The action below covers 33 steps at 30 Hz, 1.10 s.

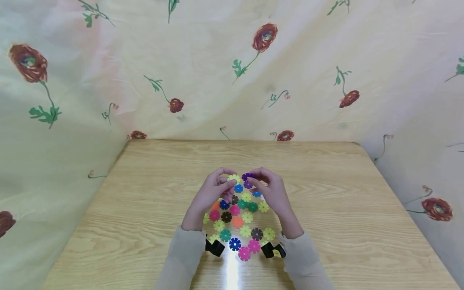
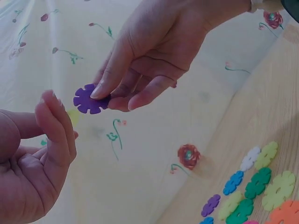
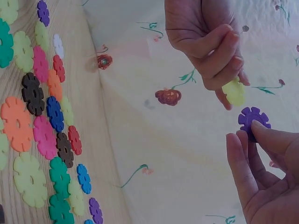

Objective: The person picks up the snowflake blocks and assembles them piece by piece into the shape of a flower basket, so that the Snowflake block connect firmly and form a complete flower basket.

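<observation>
- Pinching a yellow flower-shaped disc [image 1: 233,177], the left hand [image 1: 213,190] has a narrow grip above the table [image 1: 326,201].
- Right hand [image 1: 272,191], nearby, holds a purple disc [image 3: 251,117] between thumb and fingers.
- Coloured discs [image 1: 235,208] lie across the table.

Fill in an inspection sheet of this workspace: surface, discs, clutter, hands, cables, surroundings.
Surface: light wood-grain table, bright glare at the near side.
Job's things: flat, notched, multicoloured, plastic-looking discs spread on the table.
Clutter: black, boxy objects flanking the discs' near end; identity unclear.
Hands: left hand pinches a yellow notched disc; right hand pinches a purple notched disc.
Cables: nothing seen.
Surroundings: cream, red-flower-printed sheeting behind and beside the table.
</observation>
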### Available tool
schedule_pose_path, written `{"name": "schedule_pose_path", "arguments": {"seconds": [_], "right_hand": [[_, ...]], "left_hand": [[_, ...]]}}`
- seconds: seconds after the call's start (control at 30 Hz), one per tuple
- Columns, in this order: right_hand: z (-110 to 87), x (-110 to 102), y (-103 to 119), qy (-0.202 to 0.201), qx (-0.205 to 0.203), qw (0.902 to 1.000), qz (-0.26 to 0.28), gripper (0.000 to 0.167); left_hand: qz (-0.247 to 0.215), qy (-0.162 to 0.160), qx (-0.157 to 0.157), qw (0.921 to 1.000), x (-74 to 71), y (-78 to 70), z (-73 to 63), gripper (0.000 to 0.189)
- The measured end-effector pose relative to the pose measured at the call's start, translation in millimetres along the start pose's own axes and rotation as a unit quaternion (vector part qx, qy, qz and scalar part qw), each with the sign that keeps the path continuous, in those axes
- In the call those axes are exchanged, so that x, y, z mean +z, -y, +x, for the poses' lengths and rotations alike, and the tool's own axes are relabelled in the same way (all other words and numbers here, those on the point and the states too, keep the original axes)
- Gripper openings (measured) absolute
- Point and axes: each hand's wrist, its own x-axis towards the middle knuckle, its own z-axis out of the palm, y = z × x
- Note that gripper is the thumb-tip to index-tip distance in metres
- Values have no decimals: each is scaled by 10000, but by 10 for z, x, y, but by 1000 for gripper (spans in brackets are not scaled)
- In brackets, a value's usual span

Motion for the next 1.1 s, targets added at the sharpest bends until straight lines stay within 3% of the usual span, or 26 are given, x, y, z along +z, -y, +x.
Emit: {"name": "schedule_pose_path", "arguments": {"seconds": [0.6, 1.1], "right_hand": [[-15, 32, 28, 282, 59, 9996, 50, 19], [-13, 41, -8, -21, 10, 9993, -375, 16]], "left_hand": [[-85, 204, 218, 9995, -17, 12, -7, 34], [49, -83, 291, 9995, 20, 14, -5, 34]]}}
